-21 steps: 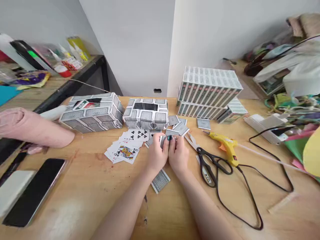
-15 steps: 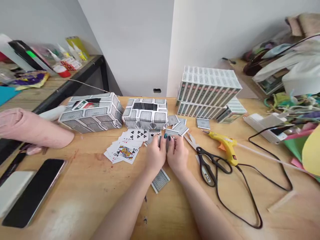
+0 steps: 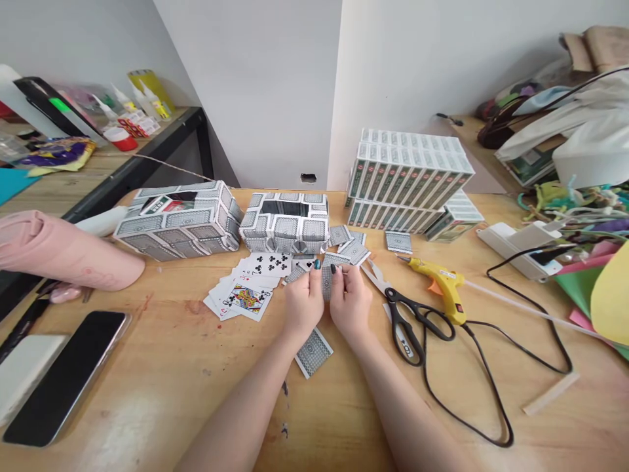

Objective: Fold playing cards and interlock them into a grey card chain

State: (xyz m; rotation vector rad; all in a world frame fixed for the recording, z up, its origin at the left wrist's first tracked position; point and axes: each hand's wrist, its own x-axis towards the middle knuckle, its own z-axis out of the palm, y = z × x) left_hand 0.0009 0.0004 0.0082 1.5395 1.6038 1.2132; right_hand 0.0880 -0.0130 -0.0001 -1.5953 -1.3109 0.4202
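Note:
Between my two hands a grey-backed playing card (image 3: 327, 283) stands, mostly hidden by the fingers. My left hand (image 3: 303, 300) grips its left side with the thumb on top, and my right hand (image 3: 350, 301) pinches its right side. Below them a folded-looking card (image 3: 313, 353) lies face down. Left of my hands is a fanned pile of face-up cards (image 3: 240, 295), a queen on top. Several face-down cards (image 3: 354, 249) lie just beyond. Behind stand two boxes covered in cards, a smaller one (image 3: 285, 233) and a longer one (image 3: 179, 229), each with a dark top opening.
Black-handled scissors (image 3: 407, 318) and a yellow glue gun (image 3: 449, 292) with a looping cord lie at right. Stacked card packs (image 3: 407, 183) stand at the back. A white power strip (image 3: 521, 252) is far right. A phone (image 3: 66, 377) and pink roll (image 3: 69, 252) are left.
My thumbs have moved apart, uncovering more of the card's grey back between them. Both hands remain in nearly the same place.

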